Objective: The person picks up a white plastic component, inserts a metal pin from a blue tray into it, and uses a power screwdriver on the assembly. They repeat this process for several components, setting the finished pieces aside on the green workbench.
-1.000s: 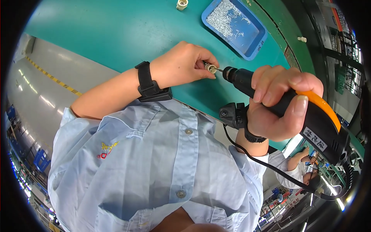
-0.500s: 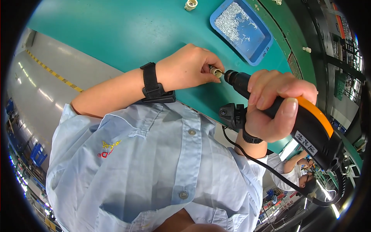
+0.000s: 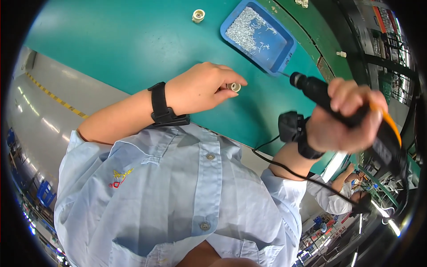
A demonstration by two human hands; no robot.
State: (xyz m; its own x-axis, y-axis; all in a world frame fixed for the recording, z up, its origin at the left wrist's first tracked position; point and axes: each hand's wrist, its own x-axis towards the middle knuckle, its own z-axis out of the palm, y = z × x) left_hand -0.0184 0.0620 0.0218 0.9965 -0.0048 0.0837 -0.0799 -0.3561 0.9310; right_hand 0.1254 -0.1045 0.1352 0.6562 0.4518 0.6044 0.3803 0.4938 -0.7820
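Note:
My left hand (image 3: 202, 86) pinches a small cream-coloured cylindrical socket (image 3: 234, 86) between thumb and fingers, its open end facing right. My right hand (image 3: 347, 118) is wrapped round a black electric screwdriver (image 3: 318, 91) with an orange strip, and is slightly smeared by motion. The screwdriver's thin bit points up and left, close to the near right corner of a blue tray (image 3: 284, 58) and apart from the socket. Loose silver screws (image 3: 249, 33) lie heaped in the tray.
Another cream socket (image 3: 198, 16) stands on the green table (image 3: 111, 40), left of the tray. More small cream parts (image 3: 341, 54) are at the right. A black cable (image 3: 284, 171) runs below my right forearm. Another person (image 3: 333, 196) sits at the lower right.
My right hand has drawn the screwdriver away to the right, its bit leaving the socket. My left hand still holds the socket; it and the tray appear shifted left in the view.

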